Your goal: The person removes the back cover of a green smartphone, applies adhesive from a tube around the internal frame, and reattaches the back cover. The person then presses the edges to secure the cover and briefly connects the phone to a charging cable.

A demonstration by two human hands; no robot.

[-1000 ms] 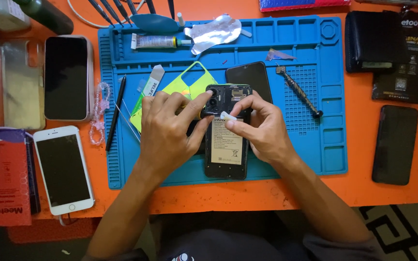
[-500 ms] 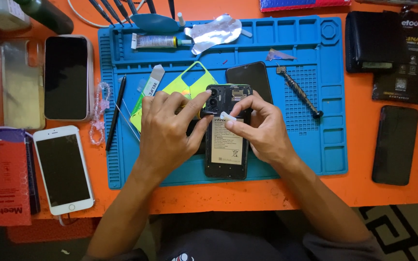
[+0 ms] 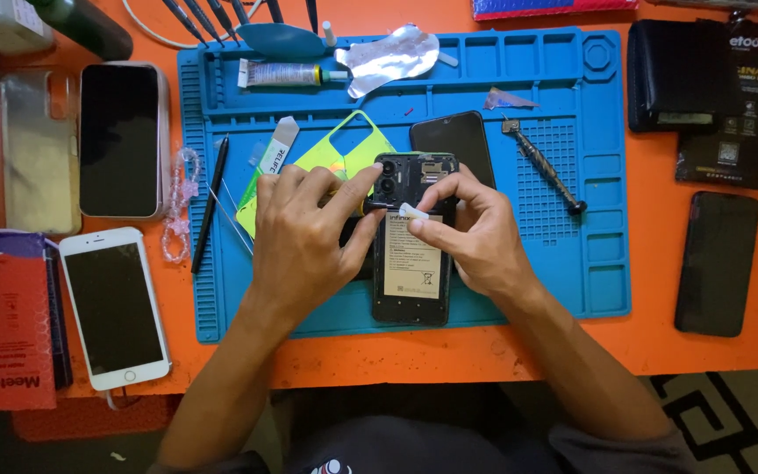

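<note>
An opened black phone (image 3: 411, 276), back cover off and battery showing, lies on a blue repair mat (image 3: 603, 219). My left hand (image 3: 304, 233) rests on the phone's left side, with its fingers at the camera end. My right hand (image 3: 471, 233) pinches a small white pick (image 3: 414, 211) against the phone's upper part. A lime-green back cover (image 3: 344, 145) lies partly under my left hand. A black screen panel (image 3: 462, 145) lies just behind the phone.
On the mat are a screwdriver (image 3: 544, 167), a glue tube (image 3: 278, 75), a foil piece (image 3: 392, 57) and a black spudger (image 3: 210, 202). Left of it on the orange table lie a white phone (image 3: 116, 307) and a dark phone (image 3: 120, 140). Right: a black phone (image 3: 717, 263) and boxes (image 3: 730, 96).
</note>
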